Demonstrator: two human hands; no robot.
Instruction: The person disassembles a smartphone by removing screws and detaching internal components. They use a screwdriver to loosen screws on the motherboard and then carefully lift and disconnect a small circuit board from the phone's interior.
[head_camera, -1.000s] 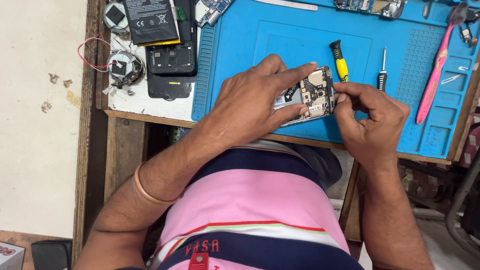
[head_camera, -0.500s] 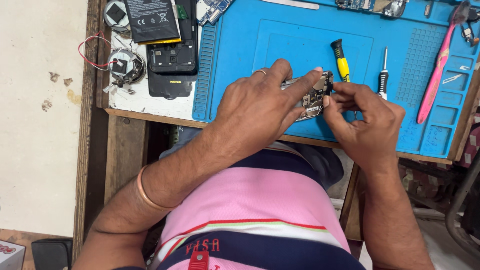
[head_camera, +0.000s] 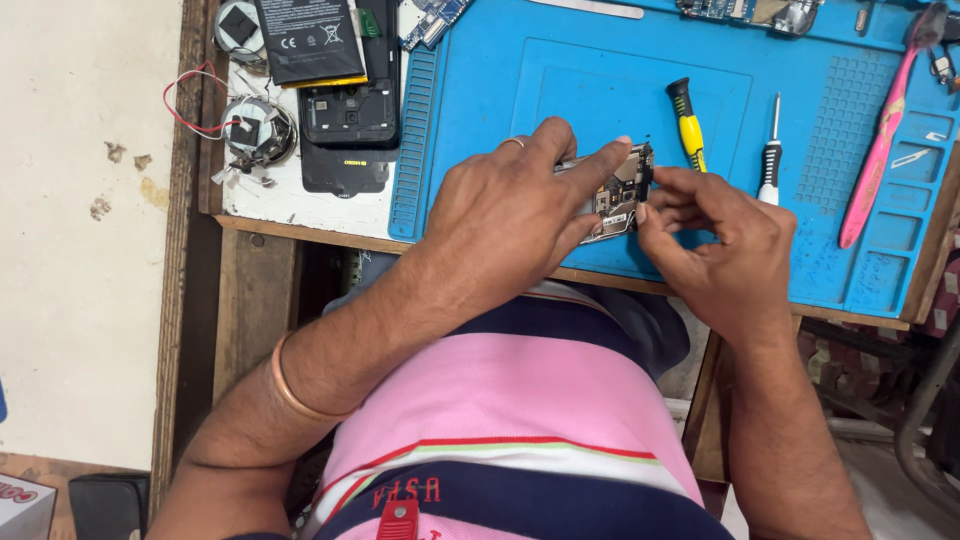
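Your mat (head_camera: 560, 70) is blue, screwdriver (head_camera: 686, 122) yellow-black, toothbrush (head_camera: 884, 140) pink, shirt (head_camera: 500, 420) pink with navy, white, red stripes.

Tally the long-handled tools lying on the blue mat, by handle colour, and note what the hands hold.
Yellow and black screwdriver: 1
Slim black screwdriver: 1
Pink toothbrush: 1
Total: 3
All lie on the blue mat. The left hand and right hand together hold an opened phone.
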